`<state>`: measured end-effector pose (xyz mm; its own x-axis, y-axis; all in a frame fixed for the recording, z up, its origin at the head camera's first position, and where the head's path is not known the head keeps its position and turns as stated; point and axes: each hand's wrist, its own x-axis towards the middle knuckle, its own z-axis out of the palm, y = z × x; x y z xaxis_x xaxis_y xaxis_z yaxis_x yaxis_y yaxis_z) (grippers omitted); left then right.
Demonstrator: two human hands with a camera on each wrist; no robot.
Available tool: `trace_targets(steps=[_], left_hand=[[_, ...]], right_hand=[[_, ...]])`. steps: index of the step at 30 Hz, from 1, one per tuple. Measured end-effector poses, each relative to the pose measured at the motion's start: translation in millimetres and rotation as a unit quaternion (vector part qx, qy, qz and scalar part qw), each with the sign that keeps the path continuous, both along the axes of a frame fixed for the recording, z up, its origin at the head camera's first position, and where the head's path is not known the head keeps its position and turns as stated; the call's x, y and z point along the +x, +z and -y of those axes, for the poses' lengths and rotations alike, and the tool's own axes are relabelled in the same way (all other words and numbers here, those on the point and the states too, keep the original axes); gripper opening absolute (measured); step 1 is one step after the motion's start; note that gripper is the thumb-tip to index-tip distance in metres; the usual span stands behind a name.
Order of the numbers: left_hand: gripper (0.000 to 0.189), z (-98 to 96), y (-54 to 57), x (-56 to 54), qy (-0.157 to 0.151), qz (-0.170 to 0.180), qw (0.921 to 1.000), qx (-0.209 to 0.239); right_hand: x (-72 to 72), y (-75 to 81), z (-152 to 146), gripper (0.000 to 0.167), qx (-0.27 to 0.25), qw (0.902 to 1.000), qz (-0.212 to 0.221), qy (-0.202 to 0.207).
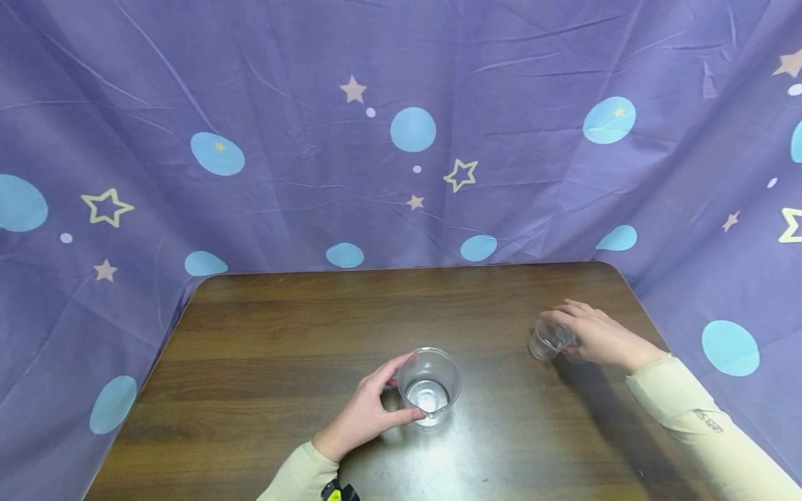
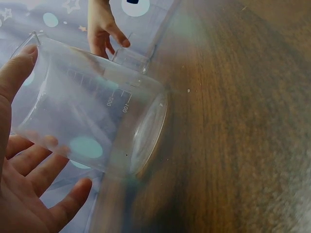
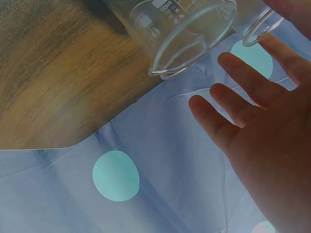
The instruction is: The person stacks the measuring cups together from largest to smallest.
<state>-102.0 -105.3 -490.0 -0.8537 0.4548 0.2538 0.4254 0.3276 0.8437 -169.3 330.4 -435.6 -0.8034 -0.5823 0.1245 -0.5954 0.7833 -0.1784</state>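
A large clear glass beaker (image 1: pixel 429 383) with white graduations stands upright near the table's front middle. My left hand (image 1: pixel 370 410) grips it from the left, thumb at the spout and fingers along the far side. In the left wrist view, the thumb presses the rim of the beaker (image 2: pixel 92 97). Farther right, my right hand (image 1: pixel 598 337) is at two smaller glass vessels. One is a small marked beaker (image 3: pixel 189 34); the other, a narrower glass (image 3: pixel 257 26), sits between my thumb and index finger. My other right fingers extend loosely, off the glass.
The brown wood-grain table (image 1: pixel 269 327) has rounded back corners. A purple curtain (image 1: pixel 301 153) with blue dots and stars hangs along the back and both sides, close to the right hand's side of the table.
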Motion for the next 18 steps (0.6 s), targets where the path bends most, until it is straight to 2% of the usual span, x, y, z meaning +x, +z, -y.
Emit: trace_targets(steps=[13,18], left_hand=[[0.088,0.3,1.0,-0.8,0.0,0.0,1.0,-0.002],[0.087,0.5,1.2,-0.3,-0.001,0.006,1.0,-0.002]], right_hand=[[-7.0,-2.8,-0.6,0.065,-0.004,0.9999,0.01,0.006],[-6.4,-0.2,1.3,0.064,-0.002,0.9996,0.027,0.002]])
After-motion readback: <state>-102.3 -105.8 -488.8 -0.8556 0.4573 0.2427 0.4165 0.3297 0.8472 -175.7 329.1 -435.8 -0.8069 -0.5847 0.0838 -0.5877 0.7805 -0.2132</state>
